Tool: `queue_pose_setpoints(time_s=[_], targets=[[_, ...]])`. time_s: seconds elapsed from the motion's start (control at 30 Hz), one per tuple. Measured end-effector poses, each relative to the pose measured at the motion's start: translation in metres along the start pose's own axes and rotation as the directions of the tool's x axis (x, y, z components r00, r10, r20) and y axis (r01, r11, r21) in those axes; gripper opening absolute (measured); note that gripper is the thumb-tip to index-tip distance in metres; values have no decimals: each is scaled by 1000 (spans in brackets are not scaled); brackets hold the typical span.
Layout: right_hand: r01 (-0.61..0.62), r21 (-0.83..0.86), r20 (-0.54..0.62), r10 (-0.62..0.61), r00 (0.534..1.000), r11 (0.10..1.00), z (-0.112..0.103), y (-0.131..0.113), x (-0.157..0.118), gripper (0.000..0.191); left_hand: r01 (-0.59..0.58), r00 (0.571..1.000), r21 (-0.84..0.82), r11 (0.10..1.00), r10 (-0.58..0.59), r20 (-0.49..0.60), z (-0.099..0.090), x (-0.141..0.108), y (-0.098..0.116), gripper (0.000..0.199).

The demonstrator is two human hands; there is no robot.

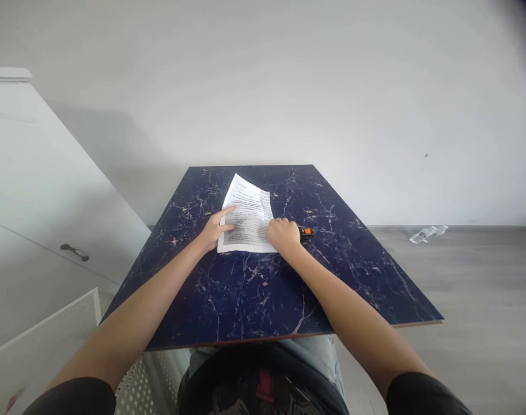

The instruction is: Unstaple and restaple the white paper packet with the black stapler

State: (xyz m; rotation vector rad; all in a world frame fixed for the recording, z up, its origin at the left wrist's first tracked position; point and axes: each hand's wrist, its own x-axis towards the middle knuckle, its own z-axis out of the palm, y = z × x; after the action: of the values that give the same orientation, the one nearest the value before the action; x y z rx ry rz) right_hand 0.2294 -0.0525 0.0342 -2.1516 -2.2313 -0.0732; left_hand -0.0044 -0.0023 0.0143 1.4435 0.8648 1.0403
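Observation:
A white printed sheet of paper lies at a slant on the dark blue marbled table, its upper right corner slightly raised. My left hand is at its left edge, fingers apart and resting on the print. At the lower right edge, my right hand is curled closed on the paper; its fingertips are hidden. A black object with an orange button shows just right of that hand, partly covered by it, so I cannot tell its kind.
A small dark piece lies left of the paper. At the left stands a white cabinet with a black handle. Clear plastic wrapping is on the grey floor by the wall.

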Motion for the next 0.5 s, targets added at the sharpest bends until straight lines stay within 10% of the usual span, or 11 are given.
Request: queue_pose_setpoints(time_s=[0.5], targets=[[-71,122,12,70,997,990,-3,10,3,35,-3,1000,58,998,3,-8,-2,1,-2,72]])
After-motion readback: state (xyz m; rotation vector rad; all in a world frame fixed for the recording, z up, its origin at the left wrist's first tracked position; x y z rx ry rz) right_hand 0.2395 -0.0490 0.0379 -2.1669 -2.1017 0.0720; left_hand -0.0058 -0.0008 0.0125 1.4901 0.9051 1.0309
